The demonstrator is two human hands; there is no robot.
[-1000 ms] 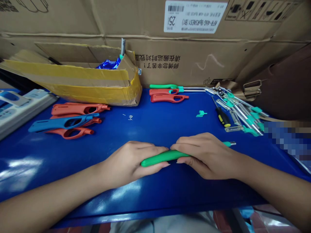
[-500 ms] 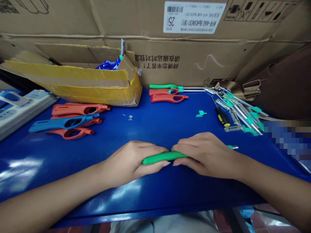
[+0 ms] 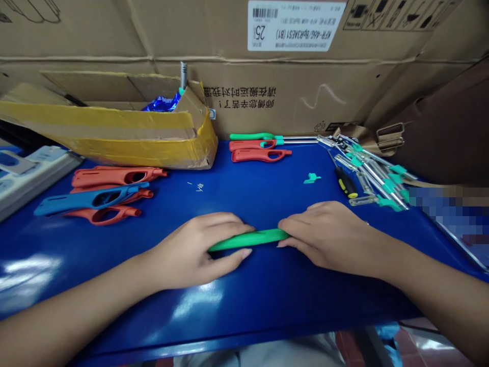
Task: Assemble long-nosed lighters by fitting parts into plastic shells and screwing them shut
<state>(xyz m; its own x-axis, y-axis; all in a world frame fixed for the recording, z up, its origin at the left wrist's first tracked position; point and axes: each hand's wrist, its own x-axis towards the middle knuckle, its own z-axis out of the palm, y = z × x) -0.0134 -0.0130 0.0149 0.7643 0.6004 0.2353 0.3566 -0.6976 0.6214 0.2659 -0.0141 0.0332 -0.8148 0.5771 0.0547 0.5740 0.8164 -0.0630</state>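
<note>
A green long-neck lighter (image 3: 252, 239) lies crosswise between my hands, low over the blue table (image 3: 244, 300). My left hand (image 3: 198, 250) curls around the left end of its handle, thumb somewhat apart below. At the other end, the fingers and thumb of my right hand (image 3: 328, 237) pinch it and cover that part. Only a tiny glint shows behind my right hand, so the lighter's tip is hidden. Just beyond my right hand lies a small teal trigger piece (image 3: 312, 178).
Orange and blue lighter shells (image 3: 91, 199) lie at left, near a taped carton (image 3: 153, 135) and a power strip (image 3: 42, 168). Further lighters (image 3: 260, 154) rest at the back. A screwdriver (image 3: 346, 182) and several metal tubes with teal parts (image 3: 382, 176) are at right.
My left hand has shifted left along the green handle and its thumb has loosened away. More of the handle shows between my hands. The metal tube beyond my right hand is now almost hidden.
</note>
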